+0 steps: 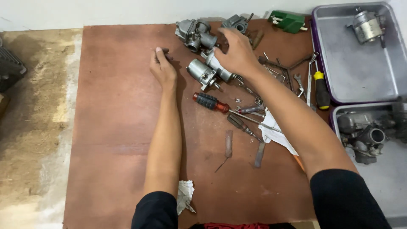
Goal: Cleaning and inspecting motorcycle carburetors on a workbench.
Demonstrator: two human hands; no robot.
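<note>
My left hand rests on the brown board, its fingers closed around a small dark part at the fingertips; what the part is cannot be told. My right hand reaches over a cluster of grey metal carburetor parts, the fingers wrapped on a silver cylindrical piece. A second silver carburetor body lies just left of that hand. A larger carburetor sits further back, and another grey one behind the right hand.
A red-and-black-handled screwdriver, smaller screwdrivers, wrenches and a white rag lie to the right. A green part sits at the back. Two grey trays with carburetors stand at right. A crumpled rag lies near me.
</note>
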